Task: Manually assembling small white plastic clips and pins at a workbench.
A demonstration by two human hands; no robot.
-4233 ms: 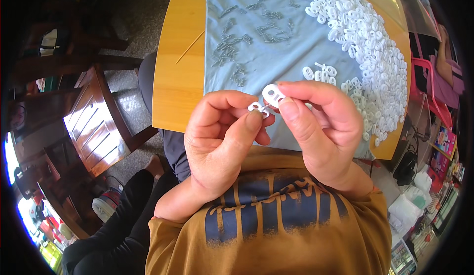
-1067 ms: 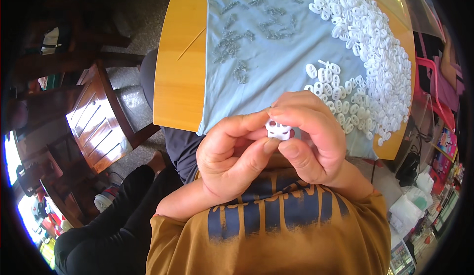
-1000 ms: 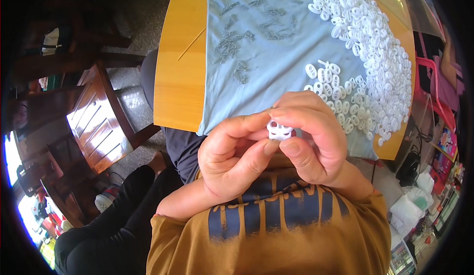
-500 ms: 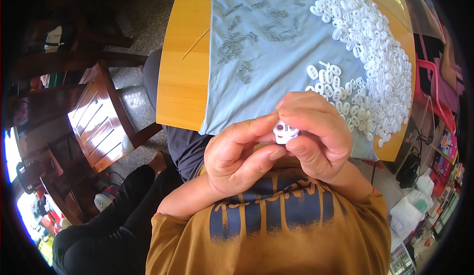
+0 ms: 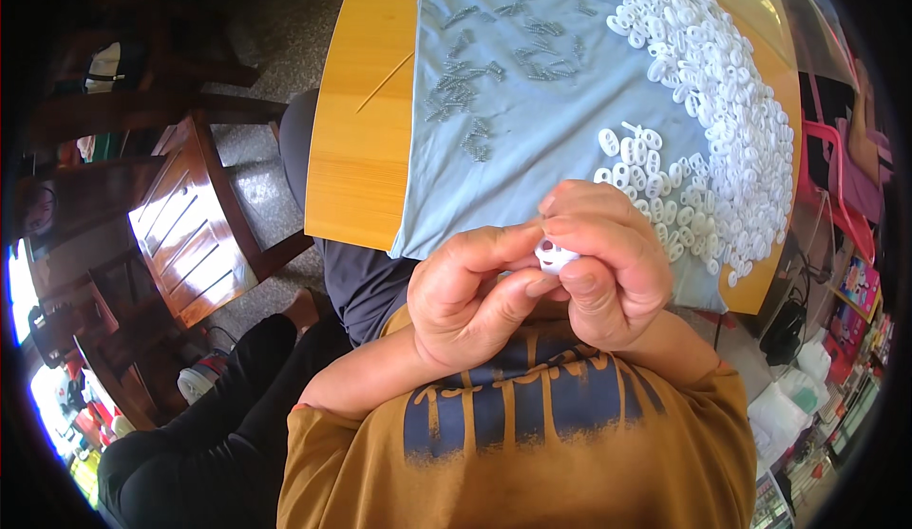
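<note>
In front of my chest a small white plastic cord lock point(image 5: 555, 257), with holes in its face, is pinched between both hands. My left hand point(image 5: 470, 296) presses on it with thumb and forefinger. The fingers of my right hand point(image 5: 613, 268) curl around its other side and cover part of it. Beyond my hands, loose white cord locks point(image 5: 635, 163) are spread on a light blue cloth point(image 5: 532, 149). Small metal springs point(image 5: 456, 83) lie in scattered groups on the far left of the cloth.
A large heap of white oval pieces point(image 5: 727, 102) runs along the table's right side. A thin wooden stick point(image 5: 385, 83) rests on the bare yellow tabletop point(image 5: 356, 168) at left. A wooden chair point(image 5: 195, 220) stands left of the table, and a person's dark-trousered leg point(image 5: 180, 434) is at lower left.
Both hands have shifted slightly right with the cord lock. It appears turned a little, and my fingers have closed in more tightly around it. The view has moved slightly.
</note>
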